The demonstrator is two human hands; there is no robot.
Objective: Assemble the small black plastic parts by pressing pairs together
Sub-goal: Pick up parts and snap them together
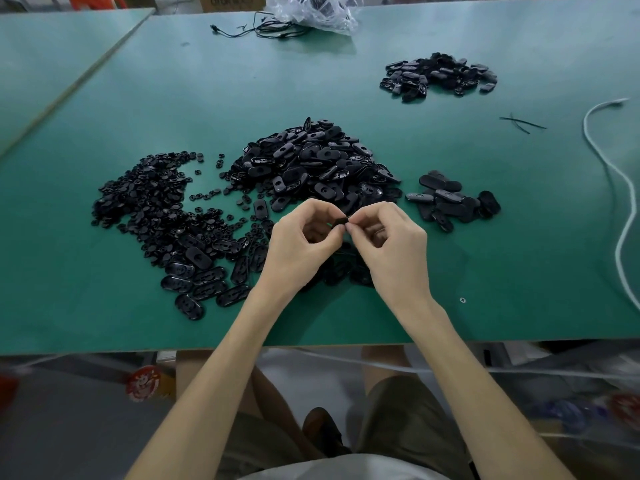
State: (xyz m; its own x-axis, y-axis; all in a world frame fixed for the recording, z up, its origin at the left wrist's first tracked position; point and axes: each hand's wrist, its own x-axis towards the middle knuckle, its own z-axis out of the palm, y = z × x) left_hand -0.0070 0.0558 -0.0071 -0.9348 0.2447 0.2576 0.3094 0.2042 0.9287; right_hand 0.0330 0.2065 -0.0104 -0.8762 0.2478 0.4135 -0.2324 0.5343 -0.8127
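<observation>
Your left hand [301, 244] and right hand [391, 244] meet just above the table [207, 98], near its front edge. The fingers of both are curled in and pinch one small black part [341, 221] between them. The part sits where your thumbs and forefingers come together, lifted off the table. Your fingers hide most of it, so you cannot tell whether it is one piece or a pair already joined. Directly beneath your hands, a few dark parts [343, 268] lie on the green surface in their shadow. Just beyond your fingertips rises the big heap of oval shells [311, 161], the largest pile on the table. To your left spreads a wide, flat scatter of small round pieces [149, 195], and at its near end a cluster of oval shells [204, 275] lies open side up. To your right, near your right hand but apart from it, sits a small group of closed oval parts [453, 202]. Farther back on the right there is another separate heap [440, 76]. A couple of thin black ties [521, 123] lie between those two right-hand groups, and a white cord [620, 188] snakes along the right edge. At the far side lie tangled black wires [263, 29] and a clear plastic bag [318, 12].
</observation>
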